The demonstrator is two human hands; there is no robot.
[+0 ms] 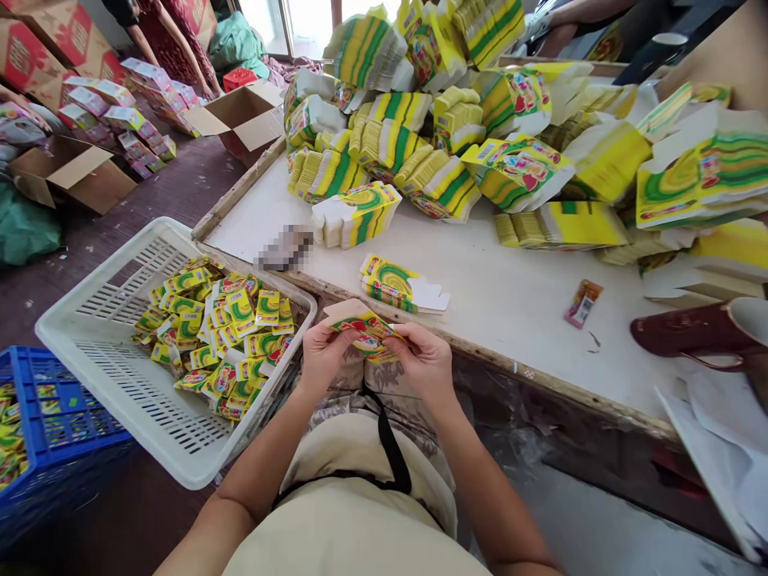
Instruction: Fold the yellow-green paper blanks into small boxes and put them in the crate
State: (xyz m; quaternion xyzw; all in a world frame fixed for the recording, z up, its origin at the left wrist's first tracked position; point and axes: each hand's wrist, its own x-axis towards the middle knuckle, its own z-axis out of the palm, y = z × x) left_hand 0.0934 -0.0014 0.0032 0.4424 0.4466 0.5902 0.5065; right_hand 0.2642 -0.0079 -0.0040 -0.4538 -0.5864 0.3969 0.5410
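Between my two hands, above my lap at the table edge, is a small printed cardboard box (365, 330), yellow, green and red with a pale flap at its top. My left hand (327, 350) pinches its left end. At the right end, the fingers of my right hand (425, 360) are closed on it. Just beyond, a few flat unfolded cartons (399, 284) lie on the white table (474, 276). To the left, a white plastic basket (114, 340) holds many small filled yellow-green boxes (231, 328).
Bundles of flat cartons (384, 132) are heaped along the table's back. A maroon mug (690, 332) lies near the right end, with a small sachet (582, 304) beside it. A blue crate (66, 416) stands at lower left. Open cardboard boxes (243, 120) and other people occupy the floor behind.
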